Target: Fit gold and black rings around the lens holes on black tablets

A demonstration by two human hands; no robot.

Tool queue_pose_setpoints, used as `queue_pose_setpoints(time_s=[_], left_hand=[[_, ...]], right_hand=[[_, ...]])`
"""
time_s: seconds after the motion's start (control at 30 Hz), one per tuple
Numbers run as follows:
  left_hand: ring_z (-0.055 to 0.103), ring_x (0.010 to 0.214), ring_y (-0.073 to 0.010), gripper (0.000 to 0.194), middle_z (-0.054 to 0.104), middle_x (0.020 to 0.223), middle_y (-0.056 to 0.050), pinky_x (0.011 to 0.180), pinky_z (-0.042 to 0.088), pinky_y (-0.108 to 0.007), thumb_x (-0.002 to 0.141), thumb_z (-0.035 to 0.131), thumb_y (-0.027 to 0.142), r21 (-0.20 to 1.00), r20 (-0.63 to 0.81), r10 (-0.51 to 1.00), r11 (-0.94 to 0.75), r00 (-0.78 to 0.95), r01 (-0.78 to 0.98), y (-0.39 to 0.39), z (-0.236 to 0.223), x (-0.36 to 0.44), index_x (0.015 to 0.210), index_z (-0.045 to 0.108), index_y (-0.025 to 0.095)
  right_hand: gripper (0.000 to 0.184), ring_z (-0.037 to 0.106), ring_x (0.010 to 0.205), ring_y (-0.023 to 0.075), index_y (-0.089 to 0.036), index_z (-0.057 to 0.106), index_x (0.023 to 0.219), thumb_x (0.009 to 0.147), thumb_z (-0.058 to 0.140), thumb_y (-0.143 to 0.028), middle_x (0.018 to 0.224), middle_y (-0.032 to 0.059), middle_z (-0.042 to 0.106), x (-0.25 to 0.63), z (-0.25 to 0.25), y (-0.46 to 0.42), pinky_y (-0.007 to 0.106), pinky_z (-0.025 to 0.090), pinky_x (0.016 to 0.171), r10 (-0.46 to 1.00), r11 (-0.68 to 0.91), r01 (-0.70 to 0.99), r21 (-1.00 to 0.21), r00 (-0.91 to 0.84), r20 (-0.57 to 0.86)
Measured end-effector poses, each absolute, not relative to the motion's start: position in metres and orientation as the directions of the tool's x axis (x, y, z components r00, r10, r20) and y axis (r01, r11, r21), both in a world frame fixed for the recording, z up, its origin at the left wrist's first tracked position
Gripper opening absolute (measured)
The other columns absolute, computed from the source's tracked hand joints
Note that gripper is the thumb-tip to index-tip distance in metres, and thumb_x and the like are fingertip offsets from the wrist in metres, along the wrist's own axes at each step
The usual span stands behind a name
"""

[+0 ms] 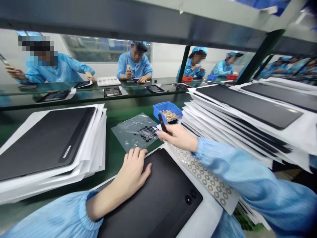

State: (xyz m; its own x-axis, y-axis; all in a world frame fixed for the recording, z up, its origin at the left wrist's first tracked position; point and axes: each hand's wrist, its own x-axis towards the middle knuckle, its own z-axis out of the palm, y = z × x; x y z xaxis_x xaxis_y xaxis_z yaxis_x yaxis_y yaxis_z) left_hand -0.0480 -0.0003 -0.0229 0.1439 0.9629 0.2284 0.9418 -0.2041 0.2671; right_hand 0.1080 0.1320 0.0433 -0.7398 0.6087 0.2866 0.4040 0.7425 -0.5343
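My left hand (135,170) lies open on a black tablet back cover (158,195), its fingertips at the far edge. Two round camera openings show near the cover's right corner, one with a bright centre. My right hand (177,135) is closed around a slim black pen-like tool (162,123); its tip is hidden by the fingers. Just left of those fingers, a clear plastic bag (128,129) lies by a sheet of small black rings (148,134). Beneath my right forearm runs a strip of round ring stickers (205,178).
A blue bin (158,110) holds small tan pieces. Stacks of covers with white paper sheets stand left (49,138) and right (250,102). Beyond, tablet parts (112,92) lie on a raised line where several co-workers (135,62) sit. A shelf (123,23) hangs overhead.
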Motion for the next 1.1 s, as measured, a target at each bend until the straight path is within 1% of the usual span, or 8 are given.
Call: queue_pose_setpoints(time_s=[0.13, 0.43, 0.57, 0.7, 0.8, 0.93, 1.03, 1.1], left_hand=[[0.053, 0.093, -0.0262, 0.032, 0.054, 0.101, -0.013, 0.081, 0.045, -0.045, 0.093, 0.033, 0.031, 0.268, 0.244, 0.963, -0.182, 0.116, 0.946, 0.006, -0.027, -0.050, 0.111, 0.049, 0.009], [0.058, 0.090, -0.0256, 0.035, 0.058, 0.094, -0.010, 0.082, 0.048, -0.045, 0.092, 0.034, 0.044, 0.296, 0.255, 0.957, -0.211, 0.136, 0.932, 0.016, -0.037, -0.060, 0.100, 0.057, 0.018], [0.060, 0.094, -0.0259, 0.041, 0.059, 0.094, -0.009, 0.085, 0.049, -0.045, 0.092, 0.031, 0.049, 0.328, 0.268, 0.954, -0.224, 0.136, 0.918, 0.018, -0.030, -0.068, 0.100, 0.059, 0.019], [0.064, 0.084, -0.0240, 0.043, 0.062, 0.082, -0.004, 0.074, 0.053, -0.036, 0.091, 0.030, 0.053, 0.413, 0.211, 0.973, -0.171, 0.089, 0.895, 0.013, -0.008, -0.066, 0.080, 0.058, 0.023], [0.064, 0.075, -0.0232, 0.042, 0.060, 0.069, -0.001, 0.063, 0.052, -0.031, 0.089, 0.033, 0.055, 0.484, 0.151, 0.987, -0.124, 0.057, 0.866, 0.010, 0.007, -0.064, 0.071, 0.054, 0.023], [0.061, 0.068, -0.0204, 0.042, 0.060, 0.068, 0.000, 0.061, 0.050, -0.028, 0.087, 0.035, 0.055, 0.597, 0.074, 0.995, -0.103, 0.073, 0.796, 0.007, 0.032, -0.064, 0.071, 0.054, 0.023], [0.056, 0.061, -0.0174, 0.049, 0.057, 0.064, -0.001, 0.051, 0.043, -0.024, 0.087, 0.034, 0.059, 0.668, -0.024, 0.994, -0.066, 0.110, 0.741, -0.002, 0.058, -0.066, 0.067, 0.055, 0.019], [0.046, 0.052, -0.0132, 0.051, 0.048, 0.056, 0.002, 0.045, 0.035, -0.021, 0.084, 0.040, 0.061, 0.662, 0.032, 0.998, -0.068, 0.063, 0.747, -0.009, 0.078, -0.071, 0.058, 0.050, 0.018]], right_hand=[[0.022, 0.047, 0.048, 0.0105, -0.017, 0.062, 0.062, 0.080, 0.053, -0.009, 0.053, -0.0015, 0.056, 0.164, 0.026, 0.109, 0.024, 0.030, 0.049, 0.688, 0.697, 0.527, -0.485, -0.682, 0.248], [0.021, 0.038, 0.046, 0.0098, -0.017, 0.054, 0.052, 0.068, 0.068, -0.017, 0.045, -0.0052, 0.039, 0.175, -0.001, 0.099, 0.022, 0.026, 0.044, 0.742, 0.619, 0.576, -0.534, -0.652, 0.157], [0.016, 0.039, 0.052, 0.0114, -0.018, 0.051, 0.059, 0.072, 0.060, -0.016, 0.052, -0.0038, 0.042, 0.171, 0.021, 0.094, 0.024, 0.030, 0.051, 0.729, 0.624, 0.517, -0.586, -0.656, 0.197], [0.017, 0.045, 0.056, 0.0113, -0.019, 0.050, 0.065, 0.082, 0.050, -0.023, 0.058, -0.0033, 0.049, 0.166, 0.040, 0.086, 0.022, 0.036, 0.051, 0.733, 0.568, 0.450, -0.689, -0.658, 0.174], [0.015, 0.052, 0.058, 0.0113, -0.020, 0.050, 0.074, 0.079, 0.058, -0.032, 0.063, -0.0044, 0.054, 0.166, 0.045, 0.080, 0.021, 0.041, 0.050, 0.713, 0.466, 0.320, -0.825, -0.688, 0.136], [0.023, 0.052, 0.065, 0.0102, -0.020, 0.049, 0.079, 0.071, 0.068, -0.030, 0.073, -0.0046, 0.053, 0.175, 0.049, 0.076, 0.020, 0.044, 0.057, 0.729, 0.311, -0.038, -0.950, -0.632, 0.264], [0.031, 0.044, 0.057, 0.0070, -0.020, 0.046, 0.079, 0.070, 0.073, -0.033, 0.066, -0.0072, 0.044, 0.184, 0.056, 0.080, 0.017, 0.038, 0.051, 0.801, 0.276, -0.060, -0.959, -0.538, 0.264], [0.031, 0.047, 0.058, 0.0077, -0.021, 0.048, 0.085, 0.073, 0.071, -0.038, 0.068, -0.0060, 0.046, 0.187, 0.060, 0.085, 0.017, 0.040, 0.051, 0.829, 0.188, -0.043, -0.981, -0.529, 0.182]])
